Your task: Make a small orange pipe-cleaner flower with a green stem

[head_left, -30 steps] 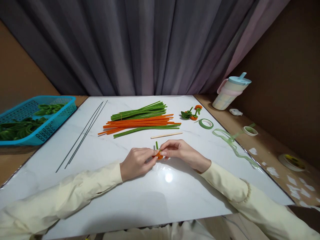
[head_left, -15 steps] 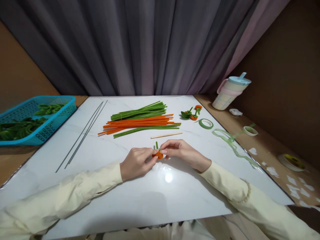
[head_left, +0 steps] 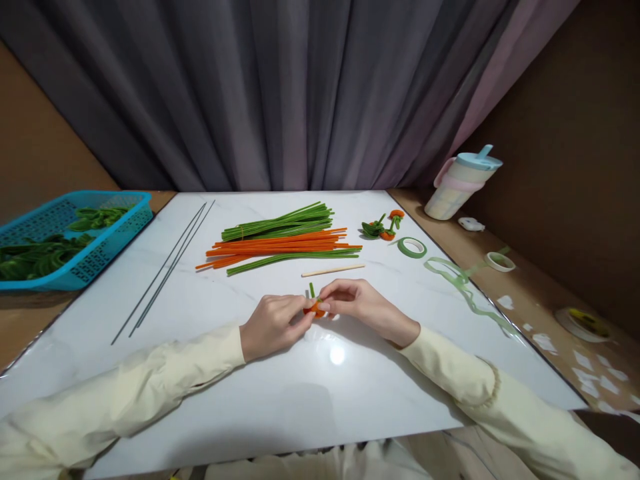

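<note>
Between my hands is a small orange pipe-cleaner pumpkin [head_left: 319,309] with a green stem pointing up. My left hand [head_left: 277,325] pinches it from the left between thumb and fingers. From the right, my right hand [head_left: 367,307] is closed with its fingertips pressed at the base of the stem; those fingers partly cover the piece. Just beyond lies a thin wooden stick [head_left: 333,271]. Farther back are orange pipe cleaners [head_left: 275,245] and green pipe cleaners [head_left: 280,223] in bundles. Similar finished-looking orange and green pieces [head_left: 387,233] lie at the back right.
A blue basket [head_left: 110,250] with green leaf-like pieces stands at the left. Thin dark wires [head_left: 170,270] lie near it. On the right are green tape [head_left: 413,247], a loose pale-green strip [head_left: 465,293], a tumbler [head_left: 460,187] and white scraps [head_left: 545,343].
The orange piece and its stem have shifted and tilted very slightly to the left. My right hand has moved a little left with it; my left hand stays nearly still.
</note>
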A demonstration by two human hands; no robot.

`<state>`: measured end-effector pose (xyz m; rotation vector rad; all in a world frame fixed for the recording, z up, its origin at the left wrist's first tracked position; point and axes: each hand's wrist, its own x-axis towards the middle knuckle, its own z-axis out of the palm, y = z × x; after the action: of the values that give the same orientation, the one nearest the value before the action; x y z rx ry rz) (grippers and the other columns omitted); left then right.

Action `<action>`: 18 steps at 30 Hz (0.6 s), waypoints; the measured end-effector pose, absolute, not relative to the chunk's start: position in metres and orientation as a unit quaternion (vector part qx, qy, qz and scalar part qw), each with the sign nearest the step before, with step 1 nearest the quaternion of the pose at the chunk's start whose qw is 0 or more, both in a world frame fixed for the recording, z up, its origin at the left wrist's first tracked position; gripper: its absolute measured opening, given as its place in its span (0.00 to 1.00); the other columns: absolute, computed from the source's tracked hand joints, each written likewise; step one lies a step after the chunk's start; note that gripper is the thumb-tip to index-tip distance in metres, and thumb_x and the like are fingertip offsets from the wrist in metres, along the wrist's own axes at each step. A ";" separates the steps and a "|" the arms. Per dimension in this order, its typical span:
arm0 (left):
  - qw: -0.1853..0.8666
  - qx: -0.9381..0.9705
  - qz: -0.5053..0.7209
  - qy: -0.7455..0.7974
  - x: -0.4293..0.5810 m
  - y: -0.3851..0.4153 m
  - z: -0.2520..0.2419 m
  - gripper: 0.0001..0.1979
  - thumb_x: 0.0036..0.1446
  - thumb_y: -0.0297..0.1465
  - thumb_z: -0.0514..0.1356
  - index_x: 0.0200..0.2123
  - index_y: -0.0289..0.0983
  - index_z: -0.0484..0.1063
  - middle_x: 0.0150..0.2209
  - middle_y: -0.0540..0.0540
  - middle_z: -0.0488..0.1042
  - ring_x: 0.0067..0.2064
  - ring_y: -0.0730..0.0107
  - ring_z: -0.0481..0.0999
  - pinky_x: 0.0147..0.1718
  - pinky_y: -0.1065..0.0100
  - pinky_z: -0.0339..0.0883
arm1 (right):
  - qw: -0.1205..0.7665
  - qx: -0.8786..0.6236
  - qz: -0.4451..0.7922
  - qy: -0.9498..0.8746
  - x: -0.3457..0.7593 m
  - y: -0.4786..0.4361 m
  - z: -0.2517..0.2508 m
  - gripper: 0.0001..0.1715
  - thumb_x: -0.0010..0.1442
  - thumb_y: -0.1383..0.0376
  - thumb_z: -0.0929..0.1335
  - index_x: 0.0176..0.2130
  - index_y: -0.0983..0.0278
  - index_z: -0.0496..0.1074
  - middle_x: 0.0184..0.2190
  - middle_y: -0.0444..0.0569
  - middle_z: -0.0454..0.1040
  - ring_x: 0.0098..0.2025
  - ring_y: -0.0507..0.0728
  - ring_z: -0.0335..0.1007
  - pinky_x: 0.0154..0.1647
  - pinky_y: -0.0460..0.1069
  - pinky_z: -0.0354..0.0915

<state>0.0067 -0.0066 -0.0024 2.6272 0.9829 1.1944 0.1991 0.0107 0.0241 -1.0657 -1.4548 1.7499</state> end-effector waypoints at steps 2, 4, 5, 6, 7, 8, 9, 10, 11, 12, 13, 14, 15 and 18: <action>0.047 0.861 0.391 0.322 0.007 -0.006 -0.003 0.03 0.56 0.25 0.55 0.33 0.35 0.68 0.21 0.53 0.70 0.20 0.79 0.66 0.21 0.75 0.58 | 0.311 -0.403 0.660 -0.552 0.199 0.010 0.024 0.14 0.45 0.61 0.73 0.32 0.67 0.72 0.30 0.47 0.73 0.31 0.50 0.68 0.34 0.47 0.66; 0.046 0.862 0.390 0.322 0.006 -0.006 -0.004 0.03 0.56 0.26 0.55 0.33 0.35 0.68 0.21 0.53 0.70 0.20 0.79 0.67 0.21 0.75 0.58 | 0.312 -0.402 0.658 -0.555 0.199 0.010 0.024 0.14 0.45 0.61 0.73 0.32 0.67 0.72 0.30 0.47 0.73 0.31 0.50 0.69 0.34 0.47 0.66; 0.045 0.862 0.389 0.322 0.006 -0.006 -0.004 0.03 0.56 0.26 0.55 0.32 0.35 0.68 0.21 0.53 0.70 0.20 0.79 0.67 0.21 0.75 0.59 | 0.314 -0.401 0.657 -0.556 0.199 0.010 0.024 0.14 0.46 0.61 0.73 0.32 0.67 0.72 0.30 0.47 0.73 0.31 0.50 0.69 0.34 0.47 0.66; 0.044 0.863 0.388 0.321 0.006 -0.006 -0.003 0.03 0.56 0.26 0.54 0.32 0.36 0.68 0.21 0.53 0.70 0.20 0.79 0.67 0.21 0.76 0.59 | 0.314 -0.401 0.657 -0.556 0.199 0.010 0.024 0.14 0.46 0.61 0.73 0.32 0.67 0.72 0.30 0.47 0.73 0.31 0.50 0.69 0.34 0.47 0.66; 0.044 0.863 0.387 0.320 0.006 -0.006 -0.003 0.04 0.57 0.26 0.54 0.32 0.36 0.68 0.21 0.53 0.70 0.20 0.79 0.67 0.22 0.76 0.59 | 0.315 -0.401 0.657 -0.556 0.199 0.010 0.023 0.14 0.46 0.61 0.73 0.32 0.67 0.72 0.30 0.47 0.73 0.31 0.50 0.68 0.34 0.47 0.66; 0.044 0.864 0.387 0.319 0.006 -0.006 -0.003 0.04 0.57 0.26 0.54 0.32 0.36 0.68 0.21 0.53 0.70 0.20 0.79 0.68 0.22 0.75 0.59 | 0.316 -0.401 0.657 -0.555 0.199 0.010 0.023 0.14 0.46 0.61 0.73 0.32 0.67 0.72 0.30 0.47 0.73 0.31 0.50 0.69 0.34 0.47 0.66; 0.045 0.864 0.387 0.319 0.006 -0.006 -0.003 0.04 0.57 0.26 0.54 0.32 0.36 0.68 0.21 0.52 0.70 0.20 0.79 0.68 0.22 0.75 0.59 | 0.316 -0.401 0.657 -0.555 0.199 0.010 0.023 0.14 0.45 0.61 0.73 0.31 0.67 0.72 0.30 0.47 0.73 0.31 0.50 0.69 0.34 0.47 0.67; 0.046 0.864 0.387 0.318 0.006 -0.007 -0.003 0.04 0.57 0.26 0.54 0.32 0.35 0.68 0.21 0.52 0.70 0.21 0.78 0.68 0.22 0.75 0.59 | 0.316 -0.402 0.656 -0.555 0.199 0.010 0.023 0.14 0.45 0.60 0.73 0.31 0.66 0.71 0.30 0.47 0.73 0.31 0.51 0.69 0.34 0.47 0.67; 0.048 0.864 0.388 0.317 0.007 -0.007 -0.002 0.04 0.57 0.26 0.54 0.33 0.35 0.68 0.21 0.52 0.71 0.21 0.78 0.68 0.22 0.75 0.59 | 0.316 -0.402 0.655 -0.555 0.199 0.010 0.023 0.15 0.45 0.60 0.73 0.31 0.67 0.71 0.30 0.47 0.73 0.31 0.51 0.69 0.34 0.47 0.67; 0.050 0.865 0.388 0.315 0.007 -0.007 -0.002 0.04 0.56 0.26 0.54 0.33 0.35 0.68 0.22 0.52 0.71 0.21 0.78 0.69 0.22 0.75 0.59 | 0.316 -0.403 0.655 -0.556 0.198 0.010 0.023 0.15 0.45 0.60 0.73 0.31 0.67 0.71 0.30 0.47 0.73 0.31 0.51 0.69 0.34 0.47 0.67; 0.052 0.865 0.388 0.313 0.007 -0.007 -0.002 0.03 0.56 0.25 0.55 0.33 0.35 0.69 0.22 0.52 0.71 0.21 0.78 0.69 0.22 0.75 0.59 | 0.316 -0.404 0.654 -0.556 0.198 0.009 0.023 0.15 0.45 0.60 0.73 0.31 0.67 0.71 0.29 0.47 0.73 0.30 0.51 0.69 0.34 0.47 0.66; 0.054 0.866 0.389 0.311 0.006 -0.007 -0.002 0.03 0.56 0.25 0.55 0.33 0.36 0.69 0.22 0.52 0.71 0.22 0.78 0.69 0.22 0.75 0.59 | 0.316 -0.405 0.652 -0.557 0.198 0.009 0.023 0.15 0.45 0.60 0.73 0.31 0.67 0.71 0.29 0.46 0.73 0.30 0.50 0.68 0.34 0.47 0.66; 0.055 0.866 0.389 0.309 0.006 -0.007 -0.002 0.03 0.56 0.25 0.55 0.33 0.36 0.69 0.22 0.52 0.71 0.22 0.78 0.69 0.22 0.75 0.59 | 0.317 -0.406 0.651 -0.558 0.198 0.009 0.023 0.15 0.45 0.60 0.73 0.31 0.67 0.71 0.29 0.46 0.73 0.29 0.50 0.68 0.34 0.47 0.66; 0.055 0.868 0.390 0.304 0.006 -0.007 -0.002 0.04 0.55 0.24 0.56 0.33 0.36 0.69 0.22 0.52 0.72 0.22 0.78 0.69 0.23 0.75 0.59 | 0.316 -0.405 0.652 -0.557 0.197 0.009 0.022 0.15 0.45 0.60 0.73 0.31 0.67 0.70 0.28 0.46 0.73 0.28 0.49 0.68 0.34 0.47 0.65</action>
<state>0.0061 -0.0070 -0.0017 2.6335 0.9232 1.1831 0.1971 0.0091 0.0220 -1.0671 -1.4681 1.7184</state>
